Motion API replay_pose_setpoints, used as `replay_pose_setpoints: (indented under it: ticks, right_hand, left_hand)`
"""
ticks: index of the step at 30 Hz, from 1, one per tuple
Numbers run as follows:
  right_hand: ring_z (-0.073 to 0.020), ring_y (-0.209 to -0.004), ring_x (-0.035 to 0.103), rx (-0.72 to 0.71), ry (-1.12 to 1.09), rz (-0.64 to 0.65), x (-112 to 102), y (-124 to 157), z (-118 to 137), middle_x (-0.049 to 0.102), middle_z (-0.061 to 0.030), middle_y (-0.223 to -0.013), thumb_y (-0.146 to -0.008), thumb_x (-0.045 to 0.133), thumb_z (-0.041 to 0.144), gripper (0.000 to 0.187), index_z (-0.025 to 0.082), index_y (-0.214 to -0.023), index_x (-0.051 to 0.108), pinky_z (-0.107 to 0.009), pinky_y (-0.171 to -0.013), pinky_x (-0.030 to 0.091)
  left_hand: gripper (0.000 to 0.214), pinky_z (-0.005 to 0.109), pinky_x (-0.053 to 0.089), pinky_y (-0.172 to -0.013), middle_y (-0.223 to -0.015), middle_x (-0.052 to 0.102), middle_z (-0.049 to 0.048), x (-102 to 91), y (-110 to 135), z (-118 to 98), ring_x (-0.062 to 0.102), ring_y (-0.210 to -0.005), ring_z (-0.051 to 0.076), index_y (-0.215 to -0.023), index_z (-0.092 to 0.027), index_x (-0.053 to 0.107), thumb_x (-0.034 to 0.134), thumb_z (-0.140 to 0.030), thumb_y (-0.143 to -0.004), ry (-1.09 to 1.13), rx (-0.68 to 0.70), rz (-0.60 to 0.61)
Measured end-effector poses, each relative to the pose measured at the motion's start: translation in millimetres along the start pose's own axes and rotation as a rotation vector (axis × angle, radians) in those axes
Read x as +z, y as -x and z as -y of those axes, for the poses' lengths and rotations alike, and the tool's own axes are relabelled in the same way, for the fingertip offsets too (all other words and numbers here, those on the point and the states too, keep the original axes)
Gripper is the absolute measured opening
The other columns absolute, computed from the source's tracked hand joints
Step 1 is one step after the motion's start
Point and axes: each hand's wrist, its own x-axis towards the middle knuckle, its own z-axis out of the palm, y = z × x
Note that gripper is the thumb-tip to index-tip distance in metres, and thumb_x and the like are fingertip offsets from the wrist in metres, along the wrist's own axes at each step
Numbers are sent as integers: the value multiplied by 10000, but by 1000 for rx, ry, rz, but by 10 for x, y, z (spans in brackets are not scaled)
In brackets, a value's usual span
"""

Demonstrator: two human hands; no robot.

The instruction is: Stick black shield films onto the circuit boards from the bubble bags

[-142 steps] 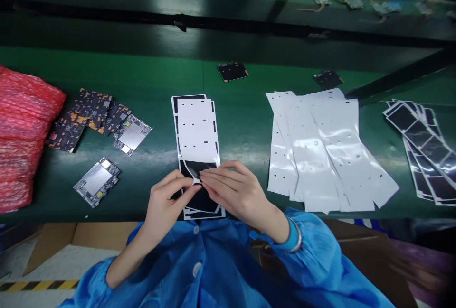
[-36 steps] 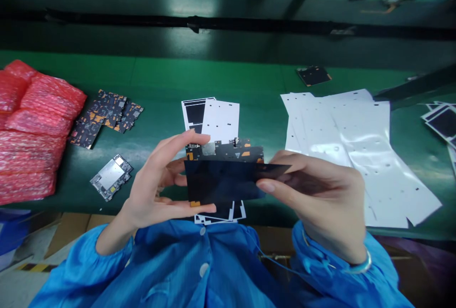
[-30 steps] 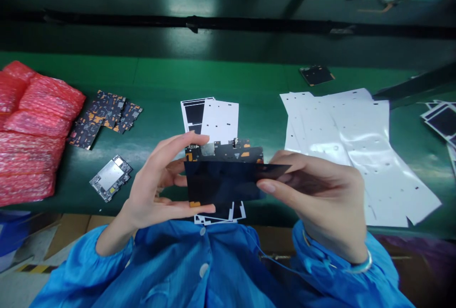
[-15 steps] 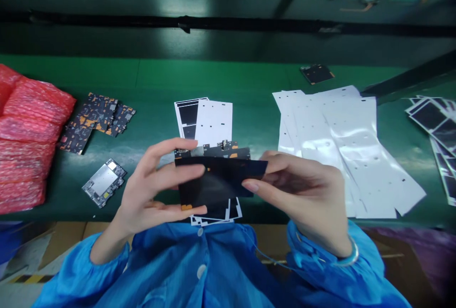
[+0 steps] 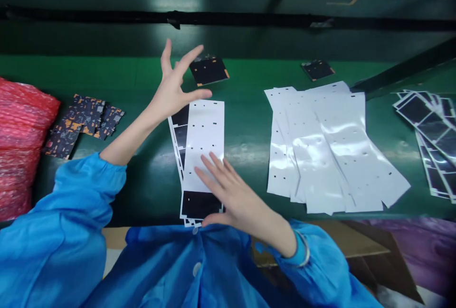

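Note:
My left hand point(image 5: 173, 85) is raised with its fingers spread and nothing in it. Just right of its fingertips, a circuit board covered in black film point(image 5: 209, 70) lies flat towards the back of the bench. My right hand point(image 5: 228, 187) is open over the lower part of a sticker sheet point(image 5: 205, 127), whose white backing shows above and one black sticker point(image 5: 199, 205) at the bottom. Whether its fingertips touch the sheet I cannot tell. Other sheets with black stickers point(image 5: 180, 137) stick out beneath it on the left.
Several bare circuit boards point(image 5: 87, 113) overlap at the left, beside red bubble wrap point(image 5: 21, 151). White backing sheets point(image 5: 320, 151) are spread to the right, with more black sticker sheets point(image 5: 432, 123) beyond. Another black-covered board point(image 5: 318, 69) lies at the back right.
Both hands have let go of the board and black sticker. The board now lies at the back of the bench. My left hand moved up and away; my right hand came down over the sheet.

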Motion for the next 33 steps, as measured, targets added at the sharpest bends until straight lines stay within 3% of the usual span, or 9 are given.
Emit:
replay_pose_setpoints:
  ticks: [2,4,6,9,13,19,23,28,33]
  right_hand:
    - [-420,-1551,233,-7,-50,73,213,52,21,311,-228,-1644,-692,851,581,1120,108,-1573,348,-663,-1212,329]
    - [-342,-1550,283,10,-137,44,321,100,-7,401,-177,-1617,-842,774,459,875,156,-1560,377,-608,-1241,317]
    - [-265,-1523,367,40,-272,-36,306,119,-62,519,-123,-1554,-949,669,344,651,212,-1536,420,-547,-1254,333]
    - [-253,-1474,455,118,-490,-114,143,67,-128,567,-96,-1517,-917,716,358,691,261,-1536,425,-518,-1242,370]
    - [-276,-1490,428,185,-588,-90,-47,-65,-132,498,-79,-1575,-852,786,389,806,293,-1555,405,-514,-1234,386]
    - [-292,-1491,426,186,-559,-57,-64,-108,-88,448,-105,-1607,-846,778,452,869,298,-1584,346,-523,-1209,416]
    - [-376,-1572,201,169,-273,-294,-94,-109,67,340,-170,-1656,-800,811,490,907,235,-1562,391,-654,-1228,305]
    - [-228,-1149,732,-96,-121,-483,-117,-160,321,803,-53,-1112,-928,666,124,244,218,-1150,702,-603,-1240,349]
    - [-204,-951,792,-44,-183,-511,-110,-146,378,821,-75,-997,-930,657,94,149,176,-1041,713,-565,-1110,535]
  left_hand:
    - [829,648,376,-1180,-1704,52,104,3,-21,132,153,-1575,418,-1516,-339,407,790,-517,-803,-63,-111,12]
    - [708,618,383,-1188,-1699,60,121,-91,244,108,197,-1565,411,-1491,-299,450,718,-504,-869,-157,-145,42]
    - [534,541,456,-1149,-1627,271,138,-232,702,-55,349,-1503,370,-1395,-263,554,663,-468,-914,-237,-111,79]
    - [278,342,590,-899,-1198,644,61,-355,1437,-370,669,-1063,205,-1202,-274,648,608,-416,-967,-220,-91,239]
    - [154,201,559,-723,-1085,676,11,-196,2000,-542,688,-913,128,-1114,-282,668,627,-287,-965,20,-190,343]
    - [122,191,488,-670,-854,640,9,143,2092,-446,630,-758,100,-851,-193,671,614,-213,-958,256,-234,100]
    - [148,200,481,-627,-812,619,13,255,2121,-478,613,-714,106,-831,-180,665,621,-248,-954,344,-317,10]
    - [142,214,504,-635,-835,633,31,385,2133,-562,613,-726,119,-854,-178,676,620,-260,-956,350,-290,-65]
    - [96,200,478,-604,-837,656,21,467,2117,-610,615,-713,105,-862,-184,685,635,-194,-942,267,-227,-108]
